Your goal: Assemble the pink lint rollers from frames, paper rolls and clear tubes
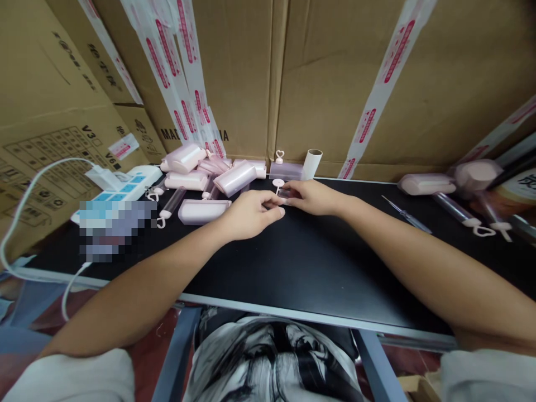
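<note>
My left hand [254, 214] is over the middle of the black table, its fingers curled in and its thumb pointing right. What lies between those fingers, if anything, is hidden. My right hand [312, 197] meets it from the right, fingertips pinched together around a small pink piece with a round flat end [278, 182] and a thin stem. Most of that piece is behind the fingers. Just left of my left hand lies a pale pink rounded case [203, 212]. Behind my right hand stand a white cardboard tube [312, 164] and a clear pink tube with a heart-shaped loop [286, 171].
Pink cases [237, 177] and clear tubes with loops [171, 204] are piled back left. A power strip [140, 177] with a white cable is beyond. A screwdriver [406, 214] and more pink cases [427, 183] lie right. Cardboard boxes [335, 72] wall the back.
</note>
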A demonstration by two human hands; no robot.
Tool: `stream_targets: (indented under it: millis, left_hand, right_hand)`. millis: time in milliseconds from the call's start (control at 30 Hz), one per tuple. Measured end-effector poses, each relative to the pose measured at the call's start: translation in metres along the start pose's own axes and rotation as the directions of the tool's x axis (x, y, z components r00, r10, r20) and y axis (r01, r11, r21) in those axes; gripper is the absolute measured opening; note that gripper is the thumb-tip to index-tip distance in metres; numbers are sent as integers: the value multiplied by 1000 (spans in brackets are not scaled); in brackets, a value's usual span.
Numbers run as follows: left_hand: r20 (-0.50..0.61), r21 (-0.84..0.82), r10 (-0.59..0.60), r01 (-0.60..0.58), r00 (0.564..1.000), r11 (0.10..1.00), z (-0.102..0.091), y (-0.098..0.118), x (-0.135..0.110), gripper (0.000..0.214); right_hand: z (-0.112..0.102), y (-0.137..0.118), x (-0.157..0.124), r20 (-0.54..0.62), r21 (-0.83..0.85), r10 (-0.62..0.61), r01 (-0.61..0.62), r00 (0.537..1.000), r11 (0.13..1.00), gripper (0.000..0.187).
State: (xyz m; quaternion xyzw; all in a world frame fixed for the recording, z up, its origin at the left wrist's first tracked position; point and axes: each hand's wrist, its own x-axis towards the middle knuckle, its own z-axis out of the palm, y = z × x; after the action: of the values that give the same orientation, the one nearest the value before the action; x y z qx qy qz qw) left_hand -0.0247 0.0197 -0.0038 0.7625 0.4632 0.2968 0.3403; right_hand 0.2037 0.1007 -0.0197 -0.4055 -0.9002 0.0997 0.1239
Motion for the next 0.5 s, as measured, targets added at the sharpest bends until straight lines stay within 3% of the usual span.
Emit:
stream_targets:
  millis: [200, 333, 433, 500]
  left_hand:
    - [-65, 5, -10, 11, 998, 1000, -6, 2, 3, 29]
    - [-98, 9, -46, 47, 994, 999, -15, 5, 5, 31]
    - [-148, 196, 5, 24, 989, 980, -30, 16, 12, 30]
    - [-160, 403, 92, -20, 983, 915, -40, 26, 25, 30]
  right_hand:
    - [-7, -13, -20, 11, 25, -32, 32, 999, 999, 19]
    - [-11, -21, -27, 10, 81, -7, 6, 1000, 997, 21]
    - [-13, -24, -30, -9, 120, -12, 13, 1000, 993, 29]
    - [-13, -22, -30, -37, 155, -15, 21, 999, 988, 29]
